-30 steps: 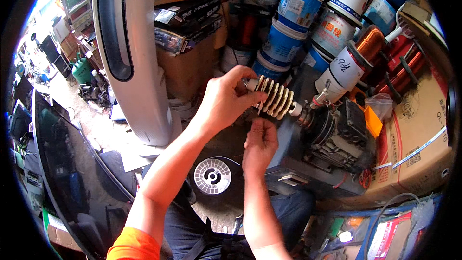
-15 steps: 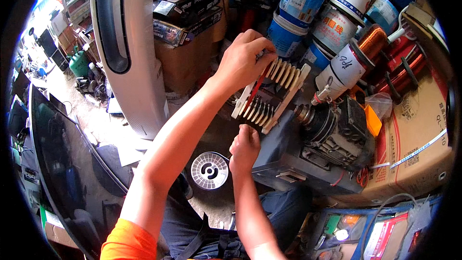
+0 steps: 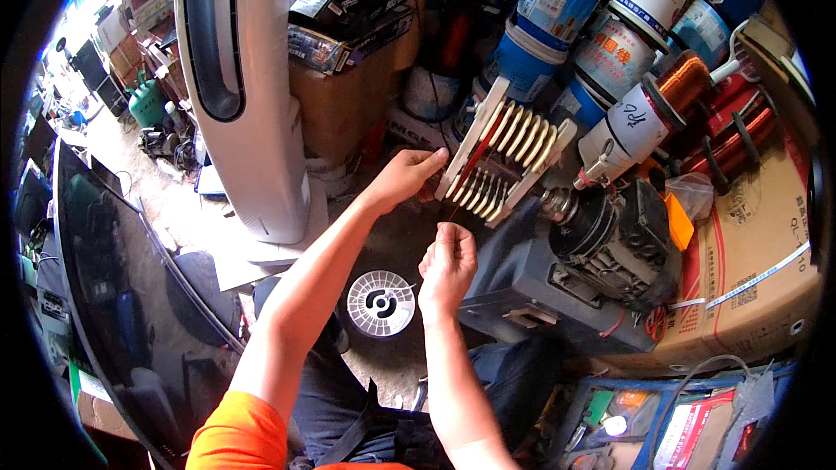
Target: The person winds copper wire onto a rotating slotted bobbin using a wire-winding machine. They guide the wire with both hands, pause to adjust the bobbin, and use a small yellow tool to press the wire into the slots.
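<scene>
Winding frame (image 3: 533, 176) | right hand (image 3: 448, 270): grip pinched on wire (image 3: 453, 214) | left hand (image 3: 405, 178): can't tell | blue tray (image 3: 644, 381): green piece (image 3: 599, 407) inside

right hand (image 3: 448, 270) pinches thin wire (image 3: 454, 211) below a slatted frame (image 3: 521, 135).

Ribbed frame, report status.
Left hand beside ribbed frame, contact unclear. Right hand pinched closed just below. Frame tilted, red strip near left bar. Motor close on right.
</scene>
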The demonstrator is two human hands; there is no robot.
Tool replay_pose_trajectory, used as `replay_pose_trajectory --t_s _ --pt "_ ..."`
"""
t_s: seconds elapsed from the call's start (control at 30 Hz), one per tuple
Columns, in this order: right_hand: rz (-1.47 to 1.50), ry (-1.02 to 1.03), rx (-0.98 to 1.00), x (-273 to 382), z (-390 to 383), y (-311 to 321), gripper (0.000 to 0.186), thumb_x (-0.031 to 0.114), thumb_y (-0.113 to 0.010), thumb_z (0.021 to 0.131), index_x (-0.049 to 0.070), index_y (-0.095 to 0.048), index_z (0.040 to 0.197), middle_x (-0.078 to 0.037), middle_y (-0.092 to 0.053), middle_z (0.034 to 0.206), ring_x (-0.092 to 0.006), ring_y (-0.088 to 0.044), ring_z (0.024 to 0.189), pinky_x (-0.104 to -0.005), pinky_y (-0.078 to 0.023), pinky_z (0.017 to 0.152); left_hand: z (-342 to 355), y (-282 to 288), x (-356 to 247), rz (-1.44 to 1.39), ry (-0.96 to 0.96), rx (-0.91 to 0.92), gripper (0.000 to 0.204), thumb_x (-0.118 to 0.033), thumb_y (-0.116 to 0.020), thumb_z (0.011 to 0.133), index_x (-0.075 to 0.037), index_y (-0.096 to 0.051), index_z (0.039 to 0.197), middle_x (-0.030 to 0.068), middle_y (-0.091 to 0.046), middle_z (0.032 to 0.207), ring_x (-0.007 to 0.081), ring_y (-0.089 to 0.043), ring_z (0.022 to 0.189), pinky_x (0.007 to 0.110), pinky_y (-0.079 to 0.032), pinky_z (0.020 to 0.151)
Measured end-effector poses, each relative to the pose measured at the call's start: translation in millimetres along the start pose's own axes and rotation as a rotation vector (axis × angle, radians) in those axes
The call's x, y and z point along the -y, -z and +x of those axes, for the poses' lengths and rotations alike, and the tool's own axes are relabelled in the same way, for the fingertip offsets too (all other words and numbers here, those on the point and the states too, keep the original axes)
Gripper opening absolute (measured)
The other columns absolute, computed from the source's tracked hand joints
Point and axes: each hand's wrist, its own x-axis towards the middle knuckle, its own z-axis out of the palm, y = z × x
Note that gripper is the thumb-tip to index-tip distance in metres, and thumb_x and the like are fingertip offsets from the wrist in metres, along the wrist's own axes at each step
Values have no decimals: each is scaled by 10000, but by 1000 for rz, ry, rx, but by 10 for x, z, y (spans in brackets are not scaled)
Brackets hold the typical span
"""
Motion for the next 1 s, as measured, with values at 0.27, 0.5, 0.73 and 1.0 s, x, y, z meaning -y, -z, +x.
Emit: replay_pose_trajectory --t_s 0.27,0.5,0.73,1.0 --pt "72 -111 -9 -92 -28 71 126 201 -578 923 88 -538 885 57 -403 555 -26 -341 444 -199 -249 385 -452 104 -234 -195 79 15 534 -505 -436 946 -25 -629 810 24 -541 605 81 -436 480 239 -329 429" --pt "31 -47 16 -188 -14 168 123 176 -567 933 54 -565 917 27 -423 591 -54 -352 479 -220 -310 430 -226 102 -879 33 -160 152 361 -270 -406 981 -25 -629 1125 23 -572 895 72 -430 588 204 -352 513" --pt "8 3 5 -166 7 105 131 192 -575 928 67 -551 898 37 -448 588 -34 -385 466 -199 -303 400 296 160 -654 447 -307 233 465 41 -510 773 -67 -566 1222 65 -610 1071 125 -537 907 281 -453 795" --pt "98 -94 46 4 -25 6 91 179 -548 936 97 -539 899 53 -376 558 -37 -335 461 -206 -288 415 -103 193 -59 -62 -26 304 380 -315 -628 886 -39 -545 1134 7 -601 976 97 -550 889 277 -476 767"
